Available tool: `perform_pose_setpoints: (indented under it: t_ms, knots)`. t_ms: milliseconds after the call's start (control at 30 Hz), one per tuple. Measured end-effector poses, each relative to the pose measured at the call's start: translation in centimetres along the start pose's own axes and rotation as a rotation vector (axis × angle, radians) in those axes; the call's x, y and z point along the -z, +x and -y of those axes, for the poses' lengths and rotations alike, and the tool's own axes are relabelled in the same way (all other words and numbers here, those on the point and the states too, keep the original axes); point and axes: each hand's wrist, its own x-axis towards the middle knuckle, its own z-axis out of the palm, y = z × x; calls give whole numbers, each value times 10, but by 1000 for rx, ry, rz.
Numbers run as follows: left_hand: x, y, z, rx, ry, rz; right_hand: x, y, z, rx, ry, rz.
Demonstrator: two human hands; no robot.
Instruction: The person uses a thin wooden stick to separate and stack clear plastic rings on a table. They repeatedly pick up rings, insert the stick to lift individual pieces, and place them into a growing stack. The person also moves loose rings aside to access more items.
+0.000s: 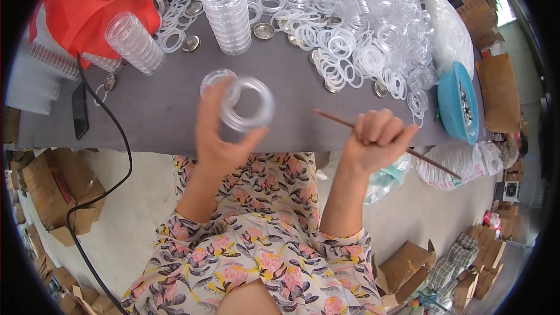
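handling a clear plastic ring [268, 105] near the front edge of the grey-covered table [291, 81], with the left hand [216, 143] right at it: fingers along the left side, thumb by the lower edge. thumb and fingers spread apart around the rim, but too blurred to tell a firm pinch from a light touch. overlapping, in this view, a second clear ring [205, 88], partly hidden behind the fingers; impossible to say whether stacked, touching or apart.

gripping a thin brown stick [332, 116] in the right hand [376, 134], with fingers folded tightly around it and the tip slanting left toward the ring, well apart from it.

seemingly at the stage of positioning or steadying the ring with the left hand, not yet bringing the stick to it. calling next, by judgement, for a sure hold on a slick-looking rim, free of the second ring, and for care with the stick's long ends.

facing, farther up the table, a tall upright stack of clear round pieces [226, 17] and a small metal cup [264, 31]; flanked on the left by a leaning clear stack [135, 44] and red cloth [76, 17], on the right by loose white rings [370, 58] and a blue basket [448, 108].
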Motion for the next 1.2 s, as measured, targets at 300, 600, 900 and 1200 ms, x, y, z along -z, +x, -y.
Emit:
perform_pose_setpoints:
  t_ms: [300,600,900,1200]
  knots:
    - [28,16,44,273,138,122,18,-34,-54,-478,14,-182]
    - [22,4,79,193,185,-71,49,-43,-77,-661,153,-67]
    - [43,25,68,-89,639,-289,42,-45,-64,-707,180,16]
    - [-19,44,58,177,-19,-107,-86,-31,73,-392,562,829]
